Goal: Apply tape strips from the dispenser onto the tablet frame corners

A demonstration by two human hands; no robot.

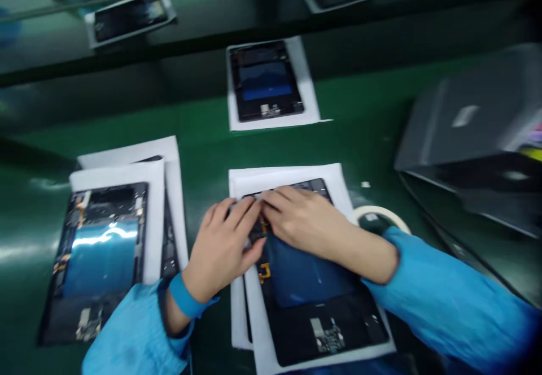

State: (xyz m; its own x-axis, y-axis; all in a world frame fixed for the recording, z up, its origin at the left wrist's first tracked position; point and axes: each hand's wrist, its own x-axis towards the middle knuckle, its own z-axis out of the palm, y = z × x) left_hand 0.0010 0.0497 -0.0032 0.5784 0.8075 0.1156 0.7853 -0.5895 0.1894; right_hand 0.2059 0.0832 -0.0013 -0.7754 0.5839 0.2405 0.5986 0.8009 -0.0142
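Dim room overall, with hard light from overhead. It throws a bright white streak of glare across the blue panel of the opened tablet (pixel 99 251) at near left, and paler smears on the green bench top (pixel 364 115) at the left edge. The white sheets glow almost blown out. The whole view is soft with motion blur; the grey box (pixel 474 132) at right and the far trays are smeared worst. Both hands, left hand (pixel 222 248) and right hand (pixel 305 217), look slightly soft, casting faint shadows. Corners fall into near black
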